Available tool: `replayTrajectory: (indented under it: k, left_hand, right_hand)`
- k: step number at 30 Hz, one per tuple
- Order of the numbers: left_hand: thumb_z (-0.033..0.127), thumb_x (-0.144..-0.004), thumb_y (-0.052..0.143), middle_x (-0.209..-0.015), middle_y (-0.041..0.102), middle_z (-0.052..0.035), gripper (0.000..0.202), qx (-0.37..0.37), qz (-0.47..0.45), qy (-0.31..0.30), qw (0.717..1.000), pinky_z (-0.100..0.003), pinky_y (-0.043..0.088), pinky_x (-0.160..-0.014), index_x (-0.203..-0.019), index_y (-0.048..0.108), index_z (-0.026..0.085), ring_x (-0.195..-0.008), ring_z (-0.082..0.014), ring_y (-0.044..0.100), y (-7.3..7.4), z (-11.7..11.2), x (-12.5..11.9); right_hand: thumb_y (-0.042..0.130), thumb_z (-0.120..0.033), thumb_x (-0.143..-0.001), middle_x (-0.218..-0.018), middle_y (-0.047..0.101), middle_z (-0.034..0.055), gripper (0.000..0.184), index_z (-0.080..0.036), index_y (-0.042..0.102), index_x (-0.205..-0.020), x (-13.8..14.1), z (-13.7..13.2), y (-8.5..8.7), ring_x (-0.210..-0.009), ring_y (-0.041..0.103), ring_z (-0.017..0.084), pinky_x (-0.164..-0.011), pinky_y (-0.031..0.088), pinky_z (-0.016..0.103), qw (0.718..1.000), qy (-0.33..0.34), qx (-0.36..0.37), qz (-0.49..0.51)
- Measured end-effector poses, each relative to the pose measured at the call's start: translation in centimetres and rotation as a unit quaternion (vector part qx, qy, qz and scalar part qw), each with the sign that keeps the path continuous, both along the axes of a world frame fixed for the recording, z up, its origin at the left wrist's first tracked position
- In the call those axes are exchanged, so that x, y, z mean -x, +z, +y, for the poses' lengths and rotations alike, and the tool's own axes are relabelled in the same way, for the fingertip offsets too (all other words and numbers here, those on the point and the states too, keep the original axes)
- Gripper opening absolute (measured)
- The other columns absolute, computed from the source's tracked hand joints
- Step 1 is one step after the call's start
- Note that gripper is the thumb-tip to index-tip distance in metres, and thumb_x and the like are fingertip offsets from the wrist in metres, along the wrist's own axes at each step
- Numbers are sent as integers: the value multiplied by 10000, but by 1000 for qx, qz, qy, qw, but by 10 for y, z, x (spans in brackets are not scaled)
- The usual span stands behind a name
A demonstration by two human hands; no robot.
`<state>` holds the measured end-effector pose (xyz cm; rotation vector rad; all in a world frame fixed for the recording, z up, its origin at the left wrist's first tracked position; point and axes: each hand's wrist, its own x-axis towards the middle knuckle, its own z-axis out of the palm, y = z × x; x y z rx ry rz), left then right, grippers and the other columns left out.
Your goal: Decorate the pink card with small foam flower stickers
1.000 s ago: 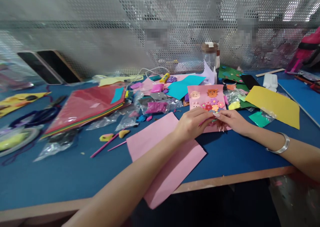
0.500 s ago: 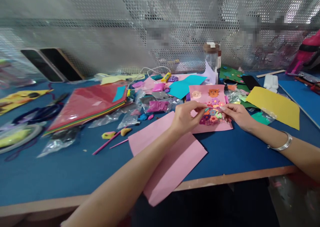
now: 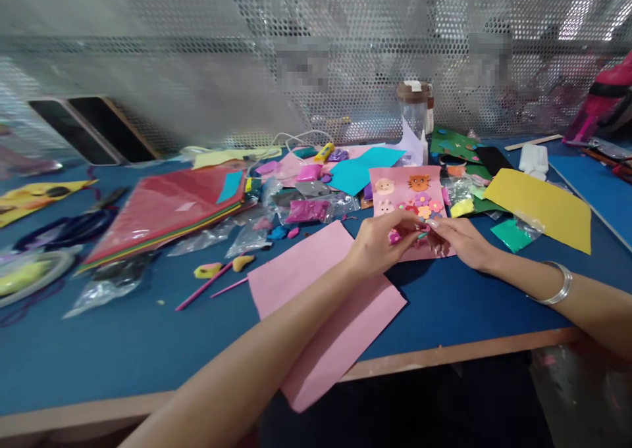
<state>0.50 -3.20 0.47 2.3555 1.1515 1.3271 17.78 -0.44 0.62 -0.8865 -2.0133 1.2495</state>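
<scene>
My left hand (image 3: 380, 243) and my right hand (image 3: 457, 237) meet over the near edge of a pink card (image 3: 407, 191) that carries clay animal faces and small clay flowers. Both hands have their fingers pinched together around something small and pink between them, too small to name. The right wrist wears a silver bangle (image 3: 557, 283). A large plain pink sheet (image 3: 320, 303) lies under my left forearm and overhangs the table's front edge.
On the blue table (image 3: 99, 356) lie a bagged stack of coloured sheets (image 3: 172, 208), bags of clay (image 3: 309, 210), a pink stick (image 3: 205, 289), a yellow sheet (image 3: 540, 208), a teal sheet (image 3: 363, 168) and a plastic jar (image 3: 413, 109). Perforated metal screen behind.
Half a second ago both hands held the small piece higher over the flowers; now they have come down and back toward the card's near edge.
</scene>
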Motion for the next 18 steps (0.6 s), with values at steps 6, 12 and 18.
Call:
replayTrajectory:
  k: [6,12,18]
  left_hand:
    - [198,-782,526,-716,641,-32,177,-32,53,-17,998,-188,476,-577,-942,569,134,-598,-89,580,3,1,3]
    - [132,-773,507,-735,643,-35,105,-9,47,-11,999,-180,480,-583,-855,571,122,-629,-93,589,6,-1,0]
    - [150,-779,481,-726,622,-41,103,10,54,-5,998,-208,477,-572,-819,574,130,-629,-104,565,9,3,5]
  right_hand:
    - [469,-474,-773,-551,478,-19,323,-167,508,-678,0,1,1,-493,455,85,-470,365,217,999,31,24,13]
    - [467,-493,-762,-547,486,-11,361,-164,480,-614,2,2,1,-490,460,77,-439,356,202,995,21,90,40]
    - [468,-470,-773,-520,456,-26,342,-167,472,-615,2,2,2,-458,427,71,-414,339,206,998,-16,30,49]
